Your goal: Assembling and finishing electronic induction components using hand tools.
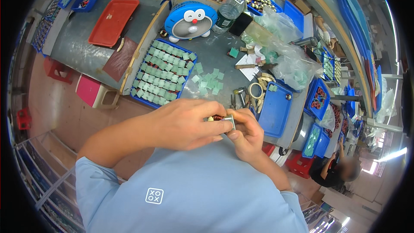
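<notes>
Close in front of my chest, both hands hold a small copper-wire coil (217,118) with a pale green square plate (231,121) at its right end. My left hand (194,125) is closed on it from the left, fingers bent over the coil and plate. From the right, my right hand (247,134) pinches the plate between thumb and fingers. Parts of the coil are hidden by my fingers. Beyond my left hand lies a blue tray (151,104) filled with rows of coil pieces topped by green squares. Several loose green square plates (211,80) are scattered beside it.
A blue cartoon-faced fan (191,21), a plastic bottle (227,15) and a dark phone (240,24) stand beyond the tray. To the right are a tape ring (255,90), a blue tray (272,123) and plastic bags (297,69). Another person (332,170) sits far right.
</notes>
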Demonstrator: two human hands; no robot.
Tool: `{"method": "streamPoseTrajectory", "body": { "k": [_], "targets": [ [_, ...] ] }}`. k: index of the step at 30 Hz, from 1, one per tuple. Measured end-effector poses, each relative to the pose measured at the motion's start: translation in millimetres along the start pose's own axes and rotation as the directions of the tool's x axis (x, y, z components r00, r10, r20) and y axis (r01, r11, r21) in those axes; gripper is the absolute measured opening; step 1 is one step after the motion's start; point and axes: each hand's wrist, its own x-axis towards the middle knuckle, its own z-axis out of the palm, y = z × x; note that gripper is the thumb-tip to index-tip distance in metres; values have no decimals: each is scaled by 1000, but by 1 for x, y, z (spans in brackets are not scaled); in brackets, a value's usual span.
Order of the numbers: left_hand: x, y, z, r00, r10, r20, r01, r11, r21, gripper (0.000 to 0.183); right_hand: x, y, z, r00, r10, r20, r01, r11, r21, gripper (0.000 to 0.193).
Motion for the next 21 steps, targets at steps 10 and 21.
{"method": "streamPoseTrajectory", "body": {
  "k": [10,21],
  "targets": [
    [4,-8,6,991,70,-118,-74,997,-34,46,7,-5,-9,999,-45,-26,41,993,-114,59],
    [-1,-11,22,844,-472,256,465,405,-787,44,44,-31,-11,866,-482,131,437,605,-665,59]
  ]
}}
